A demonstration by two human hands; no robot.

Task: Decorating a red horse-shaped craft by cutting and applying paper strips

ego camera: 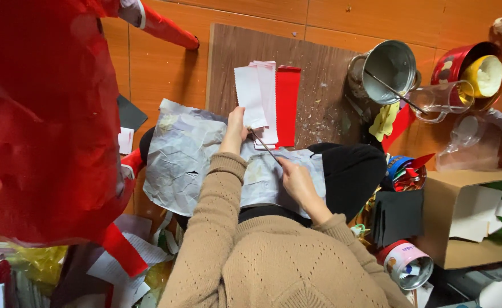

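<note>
My left hand (235, 130) pinches the lower edge of a stack of white and pink paper strips (256, 94), which lies beside a red strip (288, 102) on a brown wooden board (319, 74). My right hand (297, 181) grips a thin stick-like tool (262, 144) whose tip points up toward the paper stack. A crumpled grey-white sheet (182, 159) covers my lap under both hands. My sleeves are tan knit.
A large red paper form (45, 114) fills the left. At right stand a metal bucket (390, 68), a glass mug (442, 98), a red tin (470, 65), black sheets (396, 217), a cardboard box (467, 217) and a tape roll (407, 263). Paper scraps litter the lower left.
</note>
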